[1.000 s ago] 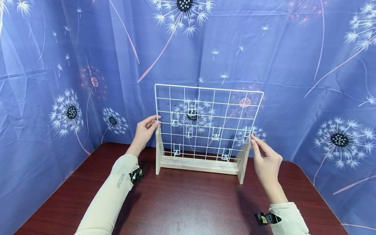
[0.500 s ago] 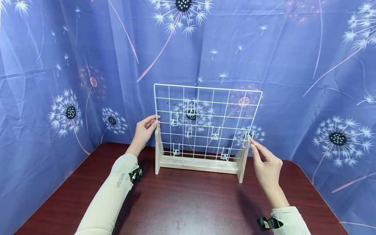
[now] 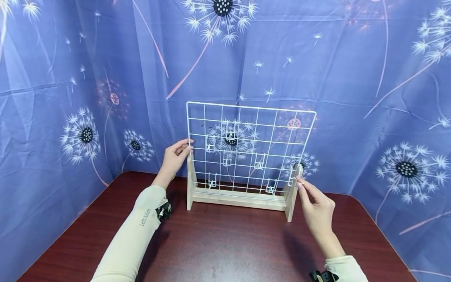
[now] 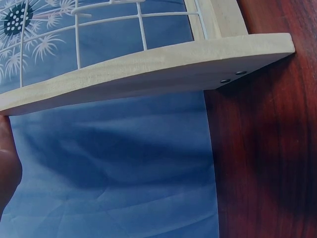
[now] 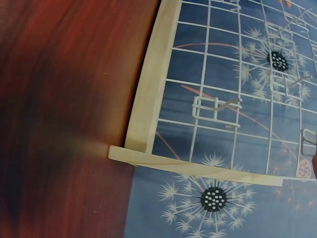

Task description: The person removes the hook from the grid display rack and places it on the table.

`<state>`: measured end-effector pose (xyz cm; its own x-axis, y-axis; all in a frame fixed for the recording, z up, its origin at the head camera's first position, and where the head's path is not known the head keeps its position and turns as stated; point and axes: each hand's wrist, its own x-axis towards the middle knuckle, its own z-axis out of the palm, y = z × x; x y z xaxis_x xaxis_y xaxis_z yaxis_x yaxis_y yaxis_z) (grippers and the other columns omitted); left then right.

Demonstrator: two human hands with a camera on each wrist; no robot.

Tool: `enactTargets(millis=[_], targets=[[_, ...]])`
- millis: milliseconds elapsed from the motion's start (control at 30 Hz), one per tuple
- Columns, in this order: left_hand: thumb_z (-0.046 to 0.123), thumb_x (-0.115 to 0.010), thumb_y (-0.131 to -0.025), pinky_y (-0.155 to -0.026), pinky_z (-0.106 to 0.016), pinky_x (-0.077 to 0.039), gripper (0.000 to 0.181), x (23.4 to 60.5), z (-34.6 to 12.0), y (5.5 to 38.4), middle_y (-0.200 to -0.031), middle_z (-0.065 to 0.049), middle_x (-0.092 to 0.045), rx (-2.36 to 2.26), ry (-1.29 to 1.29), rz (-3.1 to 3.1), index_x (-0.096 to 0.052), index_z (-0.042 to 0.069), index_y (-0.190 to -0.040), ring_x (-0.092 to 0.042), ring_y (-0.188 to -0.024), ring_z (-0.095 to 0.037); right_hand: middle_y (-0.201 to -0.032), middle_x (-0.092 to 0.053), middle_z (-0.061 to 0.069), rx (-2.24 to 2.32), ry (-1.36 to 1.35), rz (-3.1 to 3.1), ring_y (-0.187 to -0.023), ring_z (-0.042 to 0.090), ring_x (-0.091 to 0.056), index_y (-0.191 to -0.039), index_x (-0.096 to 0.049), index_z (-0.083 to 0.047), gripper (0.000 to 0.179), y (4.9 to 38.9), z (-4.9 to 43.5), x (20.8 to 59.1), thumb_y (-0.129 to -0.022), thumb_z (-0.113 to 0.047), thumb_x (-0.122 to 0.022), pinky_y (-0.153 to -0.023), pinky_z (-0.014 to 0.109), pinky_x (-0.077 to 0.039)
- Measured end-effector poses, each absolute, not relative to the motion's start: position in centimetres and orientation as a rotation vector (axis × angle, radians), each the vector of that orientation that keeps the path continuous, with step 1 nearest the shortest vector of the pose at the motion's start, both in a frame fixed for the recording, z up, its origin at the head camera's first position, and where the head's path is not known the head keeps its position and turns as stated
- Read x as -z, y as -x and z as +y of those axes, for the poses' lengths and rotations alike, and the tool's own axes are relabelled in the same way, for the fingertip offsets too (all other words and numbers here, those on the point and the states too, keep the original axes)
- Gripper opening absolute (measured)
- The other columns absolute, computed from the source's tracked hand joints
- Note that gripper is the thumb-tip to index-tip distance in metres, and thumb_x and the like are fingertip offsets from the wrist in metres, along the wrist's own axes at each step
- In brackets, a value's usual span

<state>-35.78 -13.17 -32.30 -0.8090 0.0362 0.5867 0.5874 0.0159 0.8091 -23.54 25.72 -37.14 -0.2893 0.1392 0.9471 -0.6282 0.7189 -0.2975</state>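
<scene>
A white wire grid panel (image 3: 251,107) stands upright in a pale wooden stand (image 3: 239,199). My left hand (image 3: 174,158) pinches the panel's left edge just above the stand's side piece; only part of it shows in the left wrist view. At the opposite edge, my right hand (image 3: 318,207) pinches a small white wire hook (image 5: 309,143) between thumb and fingers, beside the lower right wires. Whether that hook is seated on the grid, I cannot tell. Several similar hooks hang on the grid, among them one at right of centre (image 3: 259,164) and a lower right one (image 3: 270,188).
The stand rests on a dark red-brown wooden table (image 3: 225,243). A blue curtain (image 3: 317,70) with dandelion prints hangs behind and along both sides. Dark wrist straps (image 3: 163,210) show at both sleeves.
My right hand has moved slightly down along the grid's right edge with the hook. The left hand stays at the left edge, and the stand has not moved.
</scene>
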Motion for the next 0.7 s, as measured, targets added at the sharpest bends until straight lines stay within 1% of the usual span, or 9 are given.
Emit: enactTargets(millis=[33, 100, 133, 233, 267, 333, 467, 600, 700], targets=[[-0.003, -0.059, -0.093, -0.078, -0.021, -0.055, 0.029, 32.3, -13.2, 35.8, -0.098, -0.037, -0.060, 1.847, 0.634, -1.899, -0.060, -0.011, -0.120, -0.067, -0.086, -0.030, -0.094, -0.073, 0.012, -0.785, -0.401, -1.710, -0.093, -0.013, -0.060, -0.101, -0.075, -0.001, 0.029, 23.5, 25.7, 37.3, -0.076, 0.012, -0.073, -0.075, 0.003, -0.044], [-0.003, -0.059, -0.093, -0.077, -0.021, -0.055, 0.029, 32.3, -13.2, 35.9, -0.092, -0.025, -0.066, 1.852, 0.634, -1.892, -0.061, -0.011, -0.120, -0.066, -0.088, -0.034, -0.093, -0.073, 0.013, -0.780, -0.415, -1.708, -0.094, -0.013, -0.059, -0.100, -0.075, 0.000, 0.029, 23.6, 25.7, 37.6, -0.074, 0.014, -0.073, -0.075, 0.002, -0.043], [-0.003, -0.059, -0.093, -0.077, -0.021, -0.055, 0.029, 32.3, -13.2, 35.9, -0.091, -0.025, -0.066, 1.854, 0.634, -1.889, -0.060, -0.011, -0.120, -0.065, -0.089, -0.038, -0.093, -0.073, 0.013, -0.777, -0.422, -1.709, -0.094, -0.012, -0.059, -0.100, -0.075, 0.000, 0.030, 23.6, 25.7, 37.7, -0.074, 0.014, -0.073, -0.075, 0.002, -0.043], [-0.003, -0.059, -0.093, -0.077, -0.020, -0.055, 0.028, 32.3, -13.1, 35.9, -0.091, -0.026, -0.066, 1.860, 0.636, -1.881, -0.060, -0.012, -0.120, -0.065, -0.089, -0.038, -0.093, -0.073, 0.013, -0.769, -0.439, -1.716, -0.093, -0.012, -0.059, -0.100, -0.075, 0.000, 0.032, 23.5, 25.7, 37.9, -0.072, 0.015, -0.073, -0.072, 0.003, -0.043], [-0.004, -0.059, -0.093, -0.077, -0.020, -0.054, 0.029, 32.3, -13.1, 35.8, -0.093, -0.031, -0.064, 1.863, 0.638, -1.879, -0.060, -0.013, -0.120, -0.065, -0.089, -0.037, -0.093, -0.073, 0.013, -0.765, -0.443, -1.719, -0.094, -0.012, -0.060, -0.099, -0.075, 0.000, 0.032, 23.5, 25.7, 38.0, -0.071, 0.016, -0.074, -0.074, 0.003, -0.043], [-0.004, -0.059, -0.093, -0.078, -0.021, -0.055, 0.029, 32.3, -13.1, 35.8, -0.100, -0.043, -0.057, 1.868, 0.638, -1.877, -0.060, -0.012, -0.120, -0.063, -0.091, -0.041, -0.093, -0.073, 0.012, -0.758, -0.456, -1.725, -0.095, -0.011, -0.060, -0.100, -0.075, -0.001, 0.033, 23.4, 25.6, 38.1, -0.071, 0.015, -0.074, -0.075, 0.003, -0.043], [-0.004, -0.059, -0.092, -0.078, -0.020, -0.055, 0.028, 32.4, -13.1, 35.8, -0.100, -0.042, -0.057, 1.872, 0.639, -1.866, -0.061, -0.012, -0.119, -0.066, -0.087, -0.032, -0.093, -0.073, 0.014, -0.754, -0.495, -1.725, -0.099, -0.009, -0.060, -0.100, -0.075, 0.000, 0.034, 23.5, 25.5, 38.4, -0.069, 0.016, -0.074, -0.083, 0.004, -0.044], [-0.005, -0.060, -0.092, -0.077, -0.020, -0.054, 0.028, 32.4, -13.1, 35.9, -0.092, -0.028, -0.065, 1.868, 0.650, -1.848, -0.060, -0.014, -0.119, -0.067, -0.081, -0.019, -0.093, -0.073, 0.015, -0.745, -0.548, -1.728, -0.098, -0.008, -0.061, -0.099, -0.075, 0.002, 0.036, 23.6, 25.6, 38.8, -0.067, 0.018, -0.074, -0.084, 0.005, -0.045], [-0.005, -0.060, -0.092, -0.077, -0.019, -0.054, 0.029, 32.5, -13.1, 35.9, -0.086, -0.012, -0.067, 1.869, 0.653, -1.850, -0.059, -0.014, -0.119, -0.066, -0.079, -0.014, -0.093, -0.073, 0.015, -0.730, -0.591, -1.736, -0.097, -0.005, -0.062, -0.099, -0.075, 0.002, 0.035, 23.6, 25.7, 39.0, -0.067, 0.017, -0.074, -0.083, 0.005, -0.046]])
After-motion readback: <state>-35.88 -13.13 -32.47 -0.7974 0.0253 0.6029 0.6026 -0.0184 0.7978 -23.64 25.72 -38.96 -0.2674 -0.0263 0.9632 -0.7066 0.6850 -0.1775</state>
